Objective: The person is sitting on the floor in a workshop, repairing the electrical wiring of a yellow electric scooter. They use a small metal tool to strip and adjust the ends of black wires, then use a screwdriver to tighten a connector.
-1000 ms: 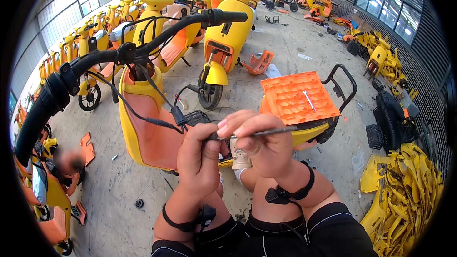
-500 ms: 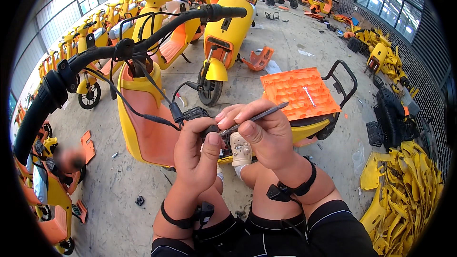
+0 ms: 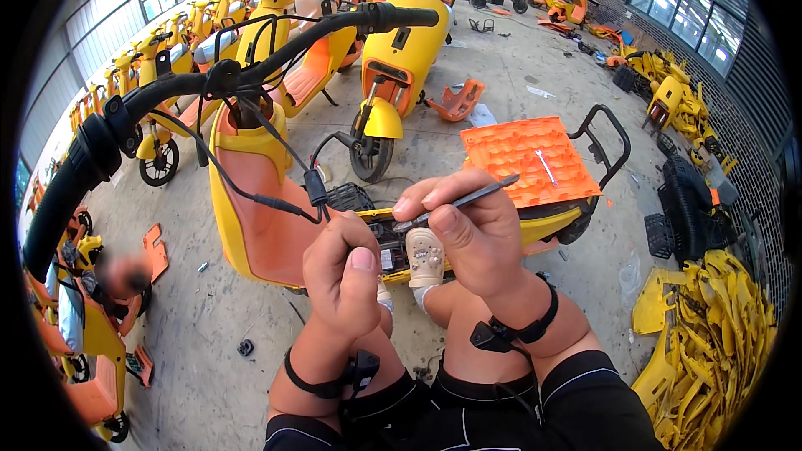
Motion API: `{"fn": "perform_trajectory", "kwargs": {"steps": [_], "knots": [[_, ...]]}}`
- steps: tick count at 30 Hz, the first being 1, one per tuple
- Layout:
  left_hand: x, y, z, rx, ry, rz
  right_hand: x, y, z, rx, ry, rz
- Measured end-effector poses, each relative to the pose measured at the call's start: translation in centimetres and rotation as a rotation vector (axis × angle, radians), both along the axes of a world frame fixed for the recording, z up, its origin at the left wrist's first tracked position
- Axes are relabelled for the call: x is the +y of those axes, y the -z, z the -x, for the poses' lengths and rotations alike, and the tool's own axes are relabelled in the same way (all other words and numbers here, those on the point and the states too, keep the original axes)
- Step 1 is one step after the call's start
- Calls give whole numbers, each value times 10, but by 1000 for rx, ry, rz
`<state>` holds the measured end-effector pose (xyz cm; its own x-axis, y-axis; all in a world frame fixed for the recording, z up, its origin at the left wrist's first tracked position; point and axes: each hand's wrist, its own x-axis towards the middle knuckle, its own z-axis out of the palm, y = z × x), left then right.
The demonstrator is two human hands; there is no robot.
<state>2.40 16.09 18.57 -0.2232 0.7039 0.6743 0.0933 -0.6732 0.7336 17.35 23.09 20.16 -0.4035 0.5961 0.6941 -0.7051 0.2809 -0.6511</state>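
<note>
My right hand [image 3: 480, 238] pinches a slim dark metal rod [image 3: 476, 194], like a screwdriver blade without a handle. One end of it points down-left towards my left hand [image 3: 344, 276]. That hand is closed, thumb over curled fingers, and whatever it holds is hidden. Black cables [image 3: 280, 205] from the handlebar [image 3: 276, 58] run down to just above its knuckles. Below both hands lies the yellow scooter body [image 3: 242, 225], its middle compartment [image 3: 388, 242] uncovered with dark parts inside.
On the scooter's rear rests an orange panel [image 3: 501, 154] with a wrench [image 3: 545, 167] on top. Yellow scooters [image 3: 401, 50] stand in rows ahead. Broken yellow panels [image 3: 710, 342] pile up at right. Another person [image 3: 125, 276], blurred, is at far left beside a scooter.
My hands have moved apart. The rod's end has come away from my left hand, and the small dark piece at its fingertips no longer shows. My left fingers have curled in.
</note>
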Motion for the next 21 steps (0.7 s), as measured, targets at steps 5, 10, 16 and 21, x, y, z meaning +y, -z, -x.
{"fn": "perform_trajectory", "kwargs": {"steps": [5, 10, 16, 21], "knots": [[2, 0, 2, 33, 47, -19, -1, -1, 0, 6, -10, -11], [1, 1, 4, 6, 88, 16, -1, 0, -1, -22, 10, -33], [1, 3, 1, 67, 80, 32, -2, -1, -1, -29, 7, -24], [1, 2, -1, 138, 80, 0, -4, -2, 0, -26, 18, -31]]}}
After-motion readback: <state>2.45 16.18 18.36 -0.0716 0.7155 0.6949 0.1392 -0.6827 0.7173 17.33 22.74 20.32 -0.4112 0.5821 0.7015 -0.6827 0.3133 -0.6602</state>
